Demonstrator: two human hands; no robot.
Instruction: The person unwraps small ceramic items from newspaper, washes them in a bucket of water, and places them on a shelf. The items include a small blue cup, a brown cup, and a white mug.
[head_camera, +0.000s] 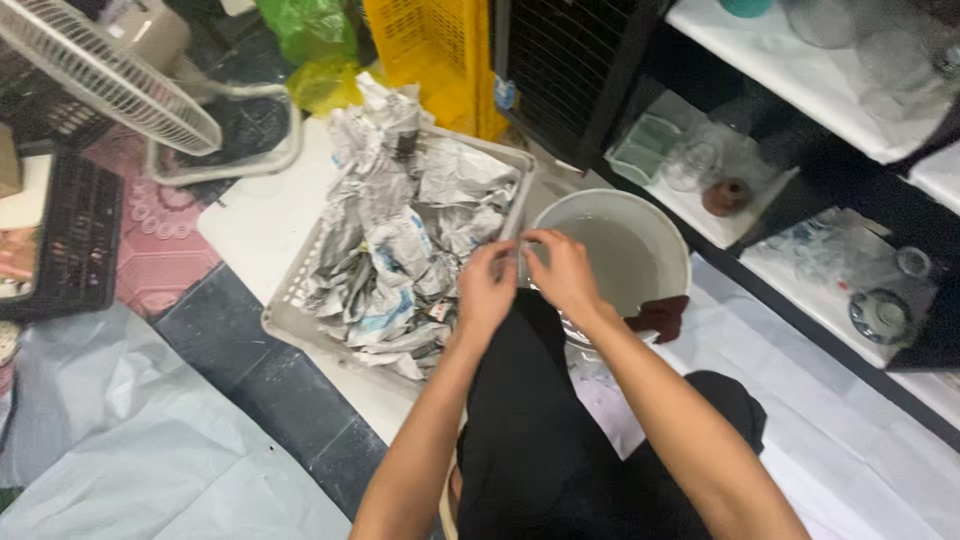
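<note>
My left hand (487, 290) and my right hand (562, 270) meet in front of me, fingers pinched together on a small clear item (516, 260) that is hard to make out. They hover between a grey plastic basket (285, 318) on the left and a white bucket (680, 250) on the right. Crumpled newspaper wrappings (400, 240) fill the basket. Cloudy water stands in the bucket. A dark red cloth (662, 316) hangs over its near rim, just right of my right wrist.
Black shelves with white boards (800, 70) on the right hold clear glassware (695, 160) and a small brown pot (727, 196). A white fan (110, 75), a black crate (75, 235), a yellow crate (430, 50) and green bags (310, 30) stand behind.
</note>
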